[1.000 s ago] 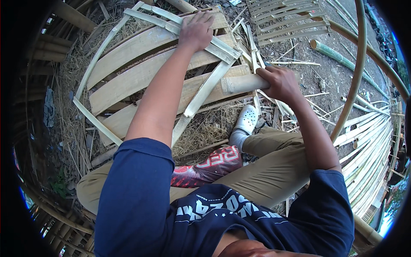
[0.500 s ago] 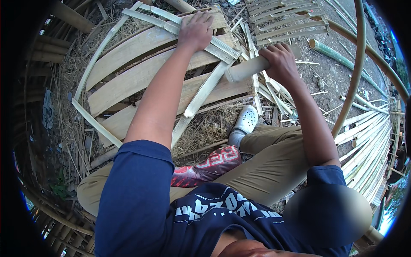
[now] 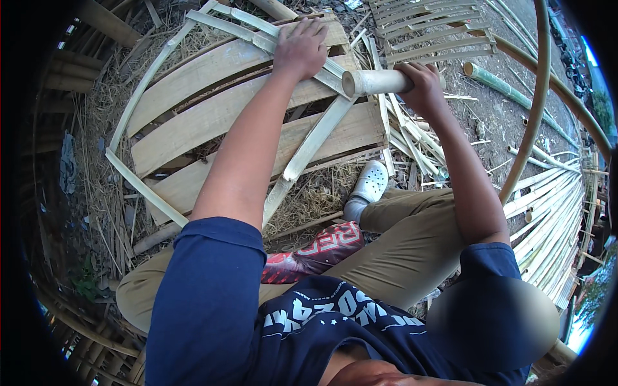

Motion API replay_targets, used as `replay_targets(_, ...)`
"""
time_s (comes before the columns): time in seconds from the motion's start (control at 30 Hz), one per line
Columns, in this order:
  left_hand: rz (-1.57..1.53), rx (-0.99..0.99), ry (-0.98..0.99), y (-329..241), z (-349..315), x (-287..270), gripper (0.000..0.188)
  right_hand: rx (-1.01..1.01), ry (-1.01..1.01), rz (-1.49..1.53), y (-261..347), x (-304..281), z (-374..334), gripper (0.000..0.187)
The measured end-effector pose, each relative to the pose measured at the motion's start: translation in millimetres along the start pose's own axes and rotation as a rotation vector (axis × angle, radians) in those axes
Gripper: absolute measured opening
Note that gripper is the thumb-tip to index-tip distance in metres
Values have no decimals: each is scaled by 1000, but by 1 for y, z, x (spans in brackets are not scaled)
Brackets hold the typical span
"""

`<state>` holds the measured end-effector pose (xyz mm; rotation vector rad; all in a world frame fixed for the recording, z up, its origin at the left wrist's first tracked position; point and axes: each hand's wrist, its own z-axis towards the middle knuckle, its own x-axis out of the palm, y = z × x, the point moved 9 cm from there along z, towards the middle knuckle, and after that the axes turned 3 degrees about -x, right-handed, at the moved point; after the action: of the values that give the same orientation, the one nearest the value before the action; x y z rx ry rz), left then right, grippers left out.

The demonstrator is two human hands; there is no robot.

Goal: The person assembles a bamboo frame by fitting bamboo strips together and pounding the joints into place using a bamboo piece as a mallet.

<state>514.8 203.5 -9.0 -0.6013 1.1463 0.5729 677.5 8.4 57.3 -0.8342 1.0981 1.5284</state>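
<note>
A folded bamboo strip (image 3: pixel 247 35) is bent into a many-sided frame on a low platform of wooden planks (image 3: pixel 212 138). My left hand (image 3: pixel 301 50) lies over the doubled strip at the platform's far side, fingers stretched out and pressing down on it. In my right hand (image 3: pixel 420 85) is a thick, short bamboo tube (image 3: pixel 380 82), its fingers wrapped round it. The tube lies nearly level, its open end at the right corner of the frame, where a second bamboo strip (image 3: pixel 315 138) runs back toward me. Whether the tube touches that corner I cannot tell.
Loose bamboo splints (image 3: pixel 412 138) lie right of the platform. A slatted bamboo panel (image 3: pixel 431 29) and a green bamboo pole (image 3: pixel 508 88) are farther off. Many pale poles (image 3: pixel 547 225) lie at the right behind a curved pole (image 3: pixel 537 103). My foot in a white clog (image 3: pixel 371 180) is by the platform's near corner.
The bamboo tube in my right hand was blurred and tilted down to the left; its end has swung up and away to the frame's corner. My left hand has shifted slightly right.
</note>
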Motion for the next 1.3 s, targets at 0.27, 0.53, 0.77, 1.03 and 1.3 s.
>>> replay_targets(0.27, 7, 2, -4, 1, -1, -3, 59, -170, -35, -88, 17, -14, 10, 30)
replay_targets(0.53, 12, -9, -4, 3, -1, -3, 59, -105, -13, -75, 34, -9, 7, 29)
replay_targets(0.77, 20, 1, 11, 3, 0, -1, 58, -62, 133, -58, 28, 8, -4, 36)
replay_targets(1.03, 40, 18, -26, 3, 0, -4, 55, 118, 282, -92, 32, 18, -16, 28)
replay_targets(1.3, 50, 13, 2, 4, 2, 0, 57, 204, 169, 251, 33, -16, -31, 53)
